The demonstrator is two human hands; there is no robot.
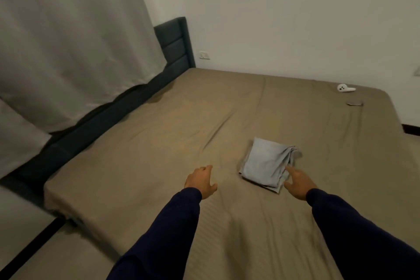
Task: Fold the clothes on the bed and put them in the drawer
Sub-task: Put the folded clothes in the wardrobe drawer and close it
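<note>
Neither hand's holding anything right now. Right hand [299, 185] is reaching out with fingers loosely straight, index tip touching or just about touching the near right edge of the folded light-blue garment [267, 163]. Can't quite tell if it's real contact, the frame's a bit soft there. Left hand [201, 180] floats over the sheet at about 9 o'clock from the garment, fingers relaxed and slightly curled, well apart from it. Both arms are in dark navy sleeves [168, 232].

Garment sits folded into a neat-ish square on the bed [141, 154], tan-brown sheet, with stacked layers showing along its right side. No tag or print visible on it.

Way out at 1 o'clock from the garment, near the far right corner of the bed, there's a small white gadget [345, 88], and just nearer than that a small flat dark thing [354, 103]. Too small to read any brand on either. Wall socket [204, 55] at 11 o'clock beside the dark headboard [175, 45], grey curtain [68, 41] on the left.
</note>
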